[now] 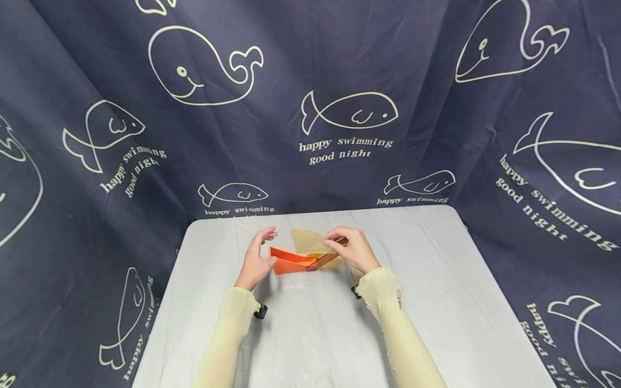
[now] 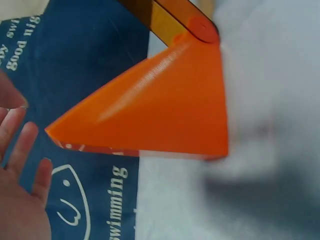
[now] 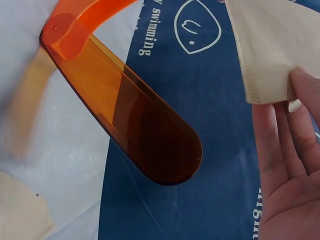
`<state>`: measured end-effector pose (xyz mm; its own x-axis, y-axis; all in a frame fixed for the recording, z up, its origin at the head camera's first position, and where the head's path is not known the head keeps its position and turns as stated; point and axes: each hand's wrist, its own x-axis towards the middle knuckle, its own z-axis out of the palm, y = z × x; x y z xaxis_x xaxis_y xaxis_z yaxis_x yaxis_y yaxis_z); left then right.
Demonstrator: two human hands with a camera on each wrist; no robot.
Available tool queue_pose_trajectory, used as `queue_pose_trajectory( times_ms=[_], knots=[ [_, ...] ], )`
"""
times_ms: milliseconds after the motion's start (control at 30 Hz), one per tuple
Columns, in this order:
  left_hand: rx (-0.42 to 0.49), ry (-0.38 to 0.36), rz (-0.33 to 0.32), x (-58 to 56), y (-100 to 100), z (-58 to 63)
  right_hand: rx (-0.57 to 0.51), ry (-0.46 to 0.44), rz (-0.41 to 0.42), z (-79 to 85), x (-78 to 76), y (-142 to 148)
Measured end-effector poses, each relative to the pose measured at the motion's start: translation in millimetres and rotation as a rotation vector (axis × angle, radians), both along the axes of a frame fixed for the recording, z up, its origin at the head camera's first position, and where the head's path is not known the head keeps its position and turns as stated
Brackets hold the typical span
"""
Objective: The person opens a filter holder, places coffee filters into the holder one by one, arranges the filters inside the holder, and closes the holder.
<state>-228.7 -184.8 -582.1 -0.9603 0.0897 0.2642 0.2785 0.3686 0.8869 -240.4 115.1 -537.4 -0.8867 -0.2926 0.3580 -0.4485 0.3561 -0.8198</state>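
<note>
A tan paper coffee filter (image 1: 307, 241) is pinched at its edge between the thumb and fingers of my right hand (image 1: 356, 249); it also shows in the right wrist view as a filter (image 3: 275, 50). Below it on the table stands an open orange plastic case (image 1: 291, 265) with a hinged, see-through amber cover (image 3: 150, 125) swung out to the right. My left hand (image 1: 257, 261) is beside the case's left end, fingers spread and loosely bent. In the left wrist view a gap shows between that hand (image 2: 22, 185) and the case (image 2: 165, 110).
Another tan filter (image 3: 22, 207) lies on the table near my right wrist, mostly hidden by it in the head view. The white table (image 1: 315, 334) ends at a dark blue curtain (image 1: 281, 70) printed with whales and fish, which surrounds the back and sides.
</note>
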Motion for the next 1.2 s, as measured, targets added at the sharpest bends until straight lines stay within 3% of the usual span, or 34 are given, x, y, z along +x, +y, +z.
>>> queue_pose_trajectory(
  times_ms=[133,367,467,600,867,1000,1200],
  knots=[
    [-0.036,-0.049,0.002,-0.2,-3.2,-13.1,0.011,0.002,0.001,-0.7,-1.2,-2.6],
    [-0.027,-0.205,0.045,-2.2,3.7,-35.3,0.027,-0.009,0.015,-3.1,-6.5,-9.2],
    [0.005,-0.293,0.085,0.8,12.1,-44.3,0.028,-0.022,0.021,-4.1,-7.2,-13.3],
    [0.025,-0.347,0.153,3.6,19.3,-57.5,0.021,-0.033,0.034,-7.0,-8.2,-19.4],
    [0.012,-0.266,0.264,0.4,28.7,-71.3,0.025,-0.052,0.027,-10.3,-10.2,-32.6],
    [0.021,-0.247,0.338,1.5,35.5,-73.5,0.042,-0.055,0.030,-13.2,-10.6,-40.9],
    [0.020,-0.191,0.400,0.0,46.4,-75.5,0.069,-0.054,-0.002,-18.7,-10.6,-51.3]
  ],
)
